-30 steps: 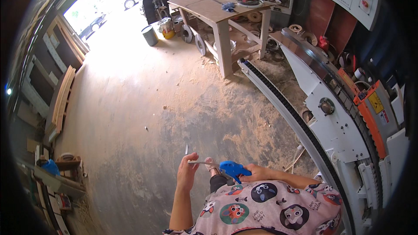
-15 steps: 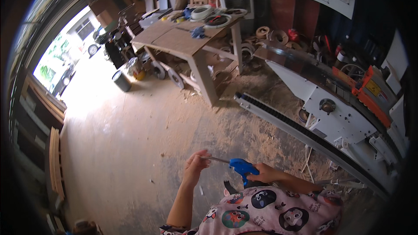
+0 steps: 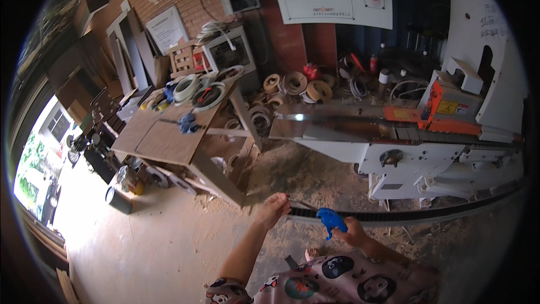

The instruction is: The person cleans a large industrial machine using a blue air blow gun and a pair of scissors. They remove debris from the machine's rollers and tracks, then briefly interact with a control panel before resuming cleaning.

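My right hand [image 3: 354, 233] is closed round the grip of a blue trigger gun [image 3: 331, 219], shaped like an air blow gun. A thin metal rod [image 3: 302, 204] runs from its front toward my left hand [image 3: 274, 209]. The left fingers are pinched at the far end of that rod and hide its tip. Both hands are held out in front of my patterned shirt, above the floor. Just beyond them in the picture, a long black-topped rail [image 3: 394, 215] passes behind the gun.
A white machine [image 3: 416, 163] with orange guards [image 3: 430, 110] stands at the right, below a control panel [image 3: 337, 5]. Left of it, a wooden table [image 3: 163, 135] bears coils and a blue cloth [image 3: 188, 123]. Rolls of edging [image 3: 295, 83] lie behind. Sawdust covers the floor [image 3: 169, 236].
My view has swung right and up, so the table and machine sit further left. Both hands keep their hold on the gun and its rod, which now tilts down toward the right.
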The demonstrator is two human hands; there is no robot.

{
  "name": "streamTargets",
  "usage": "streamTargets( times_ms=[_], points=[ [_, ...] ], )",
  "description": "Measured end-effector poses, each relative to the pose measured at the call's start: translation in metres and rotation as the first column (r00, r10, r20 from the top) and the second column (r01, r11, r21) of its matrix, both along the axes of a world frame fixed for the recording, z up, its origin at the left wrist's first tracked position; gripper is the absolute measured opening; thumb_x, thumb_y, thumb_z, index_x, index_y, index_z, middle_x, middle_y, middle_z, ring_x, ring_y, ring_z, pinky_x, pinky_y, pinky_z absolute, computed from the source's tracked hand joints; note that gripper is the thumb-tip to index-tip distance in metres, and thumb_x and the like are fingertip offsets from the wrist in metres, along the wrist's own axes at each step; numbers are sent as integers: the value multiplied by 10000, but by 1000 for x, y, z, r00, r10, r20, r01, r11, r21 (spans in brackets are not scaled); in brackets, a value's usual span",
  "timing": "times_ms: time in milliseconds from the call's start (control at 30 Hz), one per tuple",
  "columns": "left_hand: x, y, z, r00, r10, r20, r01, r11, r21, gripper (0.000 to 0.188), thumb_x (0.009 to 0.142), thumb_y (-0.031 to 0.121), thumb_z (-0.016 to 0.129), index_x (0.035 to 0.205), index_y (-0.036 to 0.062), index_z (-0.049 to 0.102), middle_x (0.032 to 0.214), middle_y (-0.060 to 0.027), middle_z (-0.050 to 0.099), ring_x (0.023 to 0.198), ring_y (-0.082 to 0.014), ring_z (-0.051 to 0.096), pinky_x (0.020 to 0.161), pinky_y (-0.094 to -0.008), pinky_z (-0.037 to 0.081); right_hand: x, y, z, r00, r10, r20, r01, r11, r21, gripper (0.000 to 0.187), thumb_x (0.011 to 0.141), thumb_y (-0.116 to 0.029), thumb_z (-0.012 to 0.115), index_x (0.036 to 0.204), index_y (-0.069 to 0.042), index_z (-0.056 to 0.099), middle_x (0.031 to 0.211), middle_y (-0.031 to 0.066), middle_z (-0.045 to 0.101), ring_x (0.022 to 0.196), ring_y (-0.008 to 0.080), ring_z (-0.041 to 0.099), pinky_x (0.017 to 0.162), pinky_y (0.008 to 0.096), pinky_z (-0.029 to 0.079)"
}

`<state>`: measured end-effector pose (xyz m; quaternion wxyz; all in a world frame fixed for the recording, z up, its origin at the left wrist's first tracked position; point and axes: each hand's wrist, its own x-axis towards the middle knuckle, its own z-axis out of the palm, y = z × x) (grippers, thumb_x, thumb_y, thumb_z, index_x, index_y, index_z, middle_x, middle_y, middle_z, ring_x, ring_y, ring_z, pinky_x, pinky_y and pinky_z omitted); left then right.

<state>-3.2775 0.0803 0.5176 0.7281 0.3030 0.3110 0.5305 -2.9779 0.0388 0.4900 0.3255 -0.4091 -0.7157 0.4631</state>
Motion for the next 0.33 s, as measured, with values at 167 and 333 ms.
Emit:
streamTargets(
  times_ms=[167,333],
  points=[
    [5,101,10,973,2,-232,8,999,42,153,878,196,640,784,93,577,694,8,573,642,-79,535,596,-237,444,-13,64,-17,985,-131,-110,106,972,-209,244,789,-262,667,833,-26,625,651,71,590,601,140,556,581,337,437],
    [-1,174,-3,834,159,-528,18,949,314,245,888,126,617,684,47,508,656,-16,582,635,-98,537,601,-238,443,-31,107,-15,938,-311,-156,260,924,-281,251,804,-262,665,895,-29,644,736,67,631,682,116,572,651,312,465]
  ],
)
